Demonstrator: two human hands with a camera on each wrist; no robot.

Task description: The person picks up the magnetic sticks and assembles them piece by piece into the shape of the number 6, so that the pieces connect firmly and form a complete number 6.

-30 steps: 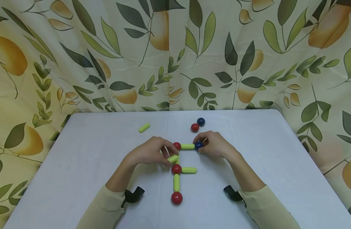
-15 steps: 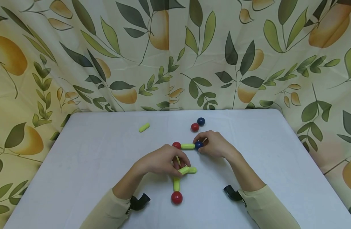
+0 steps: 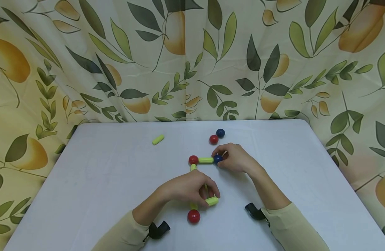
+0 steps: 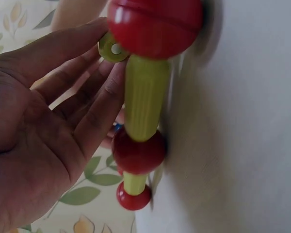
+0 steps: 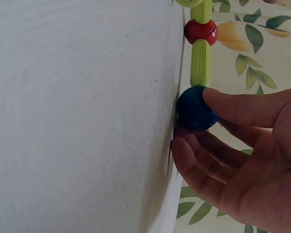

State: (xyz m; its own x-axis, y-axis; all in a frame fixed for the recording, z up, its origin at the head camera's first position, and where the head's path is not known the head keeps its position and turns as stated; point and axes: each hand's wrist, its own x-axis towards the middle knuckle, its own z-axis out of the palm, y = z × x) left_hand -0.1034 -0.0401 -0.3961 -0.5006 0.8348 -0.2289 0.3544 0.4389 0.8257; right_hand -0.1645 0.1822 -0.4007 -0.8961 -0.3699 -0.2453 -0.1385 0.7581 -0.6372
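My left hand (image 3: 190, 188) pinches a yellow-green rod (image 3: 212, 201) between thumb and fingers, low over the built frame of rods and balls. The rod's holed end (image 4: 111, 47) shows in the left wrist view beside the near red ball (image 4: 155, 26). In the head view this hand hides the middle red ball (image 4: 138, 153) and part of the sideways rod. With my right hand (image 3: 238, 159) I grip a blue ball (image 3: 217, 159) at the end of the top rod (image 3: 206, 160). That rod joins the far red ball (image 3: 193, 160).
A loose yellow-green rod (image 3: 158, 139) lies at the back left. Near the back edge, a loose red ball (image 3: 213, 139) touches or nearly touches a second blue ball (image 3: 220, 132). A patterned curtain (image 3: 242, 62) hangs behind the white table (image 3: 101, 167).
My left hand has moved towards me and to the right with the rod, past the middle red ball. The right hand stays on the blue ball.
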